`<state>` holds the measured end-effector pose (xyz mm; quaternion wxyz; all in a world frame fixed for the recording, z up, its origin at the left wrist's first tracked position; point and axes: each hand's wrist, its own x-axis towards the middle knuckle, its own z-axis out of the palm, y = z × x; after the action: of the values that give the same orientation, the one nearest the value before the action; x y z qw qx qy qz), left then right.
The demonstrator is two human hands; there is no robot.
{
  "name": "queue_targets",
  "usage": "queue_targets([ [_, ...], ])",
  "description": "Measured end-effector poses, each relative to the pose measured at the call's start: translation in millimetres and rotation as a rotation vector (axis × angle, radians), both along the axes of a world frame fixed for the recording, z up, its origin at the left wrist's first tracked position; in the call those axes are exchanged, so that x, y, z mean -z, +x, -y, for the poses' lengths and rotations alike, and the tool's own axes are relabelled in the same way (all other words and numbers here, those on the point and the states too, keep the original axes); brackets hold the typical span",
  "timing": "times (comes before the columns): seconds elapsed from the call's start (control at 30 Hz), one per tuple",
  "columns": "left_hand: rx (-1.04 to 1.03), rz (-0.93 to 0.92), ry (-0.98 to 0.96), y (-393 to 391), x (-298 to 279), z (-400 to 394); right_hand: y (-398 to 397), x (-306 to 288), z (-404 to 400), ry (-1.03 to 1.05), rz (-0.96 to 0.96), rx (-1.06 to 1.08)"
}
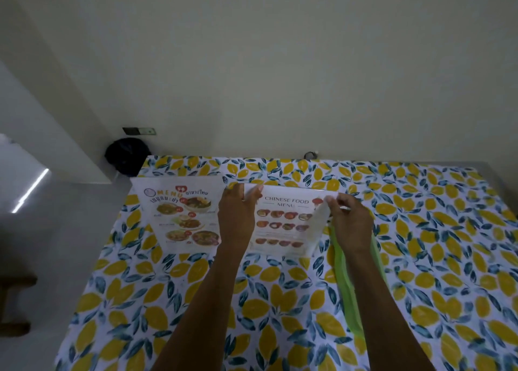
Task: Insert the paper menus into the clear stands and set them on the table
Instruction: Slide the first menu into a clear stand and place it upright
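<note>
A Chinese food menu (283, 222) stands at the table's far middle, seemingly inside a clear stand whose edges are hard to tell. My left hand (238, 216) pinches its top left corner. My right hand (350, 222) pinches the top right corner, where a sheet edge (318, 227) curls forward. To the left a Thai menu (182, 216) stands upright in its clear stand, apart from both hands.
The table carries a lemon-print cloth (280, 300). A green folder-like item (350, 286) lies under my right forearm. A dark bag (127, 154) sits on the floor by the wall at the table's far left corner. A wooden bench (14, 300) is at the left.
</note>
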<state>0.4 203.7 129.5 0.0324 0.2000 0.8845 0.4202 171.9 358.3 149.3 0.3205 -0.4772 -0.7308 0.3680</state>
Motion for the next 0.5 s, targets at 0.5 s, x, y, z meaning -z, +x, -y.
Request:
queue_targets([
  [0.5, -0.124, 0.063, -0.119, 7, -5, -14, -17, 29, -27, 0.057, 0.095, -0.082],
])
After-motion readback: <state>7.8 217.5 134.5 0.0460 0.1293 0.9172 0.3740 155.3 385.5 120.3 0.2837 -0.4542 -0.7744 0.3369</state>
